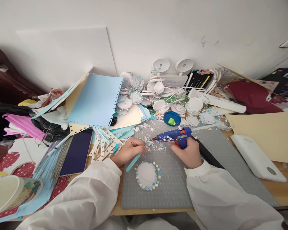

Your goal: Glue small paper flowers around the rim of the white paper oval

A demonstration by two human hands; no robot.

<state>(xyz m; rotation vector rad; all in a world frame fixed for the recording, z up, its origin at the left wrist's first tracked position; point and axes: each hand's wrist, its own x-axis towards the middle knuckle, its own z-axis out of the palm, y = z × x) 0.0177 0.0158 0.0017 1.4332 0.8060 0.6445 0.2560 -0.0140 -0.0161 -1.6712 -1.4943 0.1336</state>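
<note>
My right hand [187, 152] is wrapped round the handle of a blue hot glue gun [174, 135], its nozzle pointing left. My left hand [129, 150] pinches a narrow teal strip [133, 162] that slants down to the left. The glue gun's tip is close to my left fingertips; whether they touch I cannot tell. Below both hands, on the grey cutting mat [172, 191], lies a white disc [147, 174] edged with small blue, white and cream stars. Loose paper stars [161, 147] are scattered under the glue gun.
Behind the hands are a blue dish [172, 118] and piled white discs [159, 88]. Punched blue paper [96, 100] and a dark phone [77, 152] are at left, with a paper tub [13, 193] nearer. A white power bank [258, 157] lies at right.
</note>
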